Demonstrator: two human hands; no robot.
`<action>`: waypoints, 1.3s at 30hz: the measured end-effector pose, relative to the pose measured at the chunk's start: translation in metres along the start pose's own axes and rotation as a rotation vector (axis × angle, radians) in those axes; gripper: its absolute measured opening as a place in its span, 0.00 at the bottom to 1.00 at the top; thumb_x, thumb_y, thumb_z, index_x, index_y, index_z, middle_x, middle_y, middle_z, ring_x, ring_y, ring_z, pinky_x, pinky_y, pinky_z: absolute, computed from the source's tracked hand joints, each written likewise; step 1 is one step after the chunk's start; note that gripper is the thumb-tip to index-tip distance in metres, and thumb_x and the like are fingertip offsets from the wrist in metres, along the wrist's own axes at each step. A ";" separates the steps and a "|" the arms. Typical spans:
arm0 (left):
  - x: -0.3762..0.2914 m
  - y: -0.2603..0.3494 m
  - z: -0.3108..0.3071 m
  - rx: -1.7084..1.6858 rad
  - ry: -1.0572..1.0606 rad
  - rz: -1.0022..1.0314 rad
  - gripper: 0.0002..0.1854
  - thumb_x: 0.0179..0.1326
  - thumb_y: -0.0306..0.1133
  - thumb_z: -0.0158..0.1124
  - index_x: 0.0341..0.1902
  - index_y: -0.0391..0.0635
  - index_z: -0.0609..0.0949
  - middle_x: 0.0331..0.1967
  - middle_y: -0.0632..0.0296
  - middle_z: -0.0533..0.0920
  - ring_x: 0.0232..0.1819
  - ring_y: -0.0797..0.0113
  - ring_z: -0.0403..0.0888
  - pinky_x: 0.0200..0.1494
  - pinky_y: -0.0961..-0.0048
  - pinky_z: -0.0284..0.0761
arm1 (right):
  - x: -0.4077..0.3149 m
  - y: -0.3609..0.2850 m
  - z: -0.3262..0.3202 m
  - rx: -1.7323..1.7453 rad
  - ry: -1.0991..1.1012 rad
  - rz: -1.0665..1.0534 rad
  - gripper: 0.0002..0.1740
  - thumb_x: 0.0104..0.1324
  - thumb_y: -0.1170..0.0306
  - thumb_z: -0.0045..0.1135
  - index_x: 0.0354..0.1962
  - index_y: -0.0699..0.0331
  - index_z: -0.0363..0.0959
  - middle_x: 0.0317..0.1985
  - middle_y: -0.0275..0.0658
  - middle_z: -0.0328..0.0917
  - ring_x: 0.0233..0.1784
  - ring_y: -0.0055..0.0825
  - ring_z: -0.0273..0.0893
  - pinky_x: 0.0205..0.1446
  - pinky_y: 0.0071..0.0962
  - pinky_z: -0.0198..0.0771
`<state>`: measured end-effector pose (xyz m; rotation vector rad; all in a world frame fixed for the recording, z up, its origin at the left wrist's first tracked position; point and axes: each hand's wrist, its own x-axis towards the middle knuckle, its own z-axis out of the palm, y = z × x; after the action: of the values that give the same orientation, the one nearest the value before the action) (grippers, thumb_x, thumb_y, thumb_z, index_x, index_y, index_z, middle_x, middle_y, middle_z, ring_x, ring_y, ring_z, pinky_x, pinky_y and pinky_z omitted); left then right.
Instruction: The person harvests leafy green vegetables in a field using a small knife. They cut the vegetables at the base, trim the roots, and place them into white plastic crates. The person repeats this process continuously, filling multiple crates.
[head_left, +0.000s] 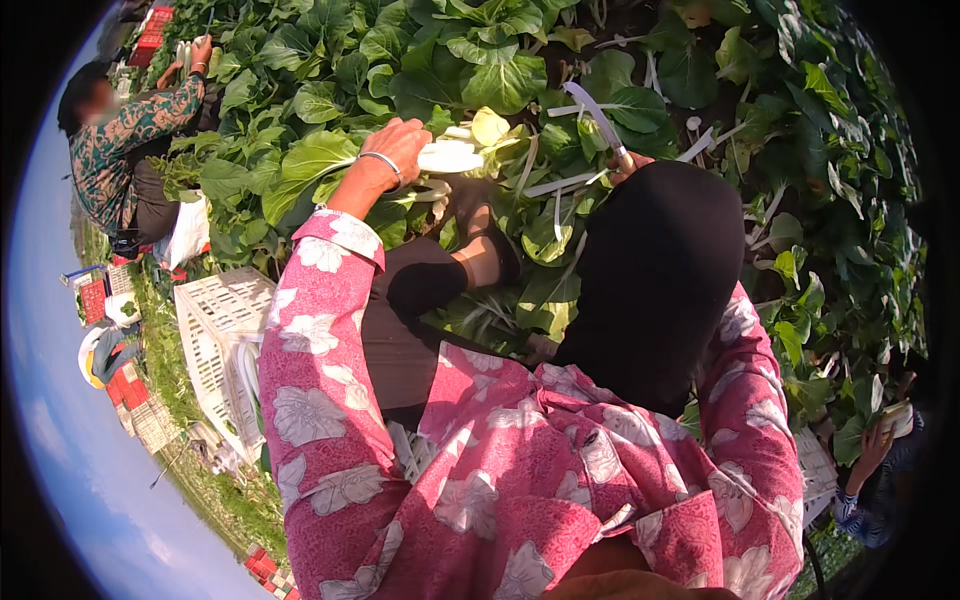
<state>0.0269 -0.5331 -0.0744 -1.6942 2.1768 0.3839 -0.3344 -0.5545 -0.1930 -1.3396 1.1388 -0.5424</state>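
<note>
My left hand, with a metal bangle at the wrist, is closed around a leafy green vegetable with thick white stalks. Its leaves stretch out to the left of the hand. My right hand grips the handle of a curved-blade knife, whose blade points up and to the left, apart from the vegetable. My right knee hides part of this hand. Between the hands lie cut leaves and pale stalks on the plants and soil.
Dense leafy plants grow ahead and to the right. A white plastic crate stands at my left. One person crouches at upper left, and another person's hand holds a vegetable at lower right. Red crates stand farther left.
</note>
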 end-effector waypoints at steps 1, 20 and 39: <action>-0.014 -0.004 -0.018 -0.081 0.009 0.018 0.15 0.35 0.22 0.60 0.33 0.43 0.76 0.33 0.56 0.74 0.39 0.52 0.72 0.42 0.63 0.71 | 0.001 -0.018 -0.006 0.042 -0.026 -0.011 0.11 0.53 0.68 0.54 0.33 0.66 0.71 0.21 0.31 0.69 0.24 0.17 0.65 0.29 0.22 0.62; -0.154 0.071 -0.085 -1.674 0.492 0.153 0.23 0.41 0.22 0.66 0.46 0.36 0.74 0.38 0.62 0.77 0.39 0.73 0.75 0.44 0.77 0.70 | -0.048 -0.290 -0.005 0.376 -0.092 -0.550 0.16 0.56 0.66 0.58 0.39 0.64 0.67 0.22 0.29 0.64 0.18 0.12 0.60 0.17 0.13 0.59; -0.134 0.155 -0.044 -1.737 1.065 0.233 0.47 0.29 0.29 0.73 0.57 0.36 0.58 0.44 0.54 0.71 0.48 0.64 0.70 0.53 0.69 0.64 | -0.020 -0.276 0.065 0.206 -0.525 -0.457 0.22 0.63 0.67 0.47 0.52 0.69 0.60 0.38 0.37 0.73 0.26 0.09 0.63 0.21 0.08 0.59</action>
<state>-0.0987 -0.3966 0.0225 -2.7687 2.8545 2.4716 -0.2075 -0.5672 0.0610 -1.4508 0.3378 -0.5691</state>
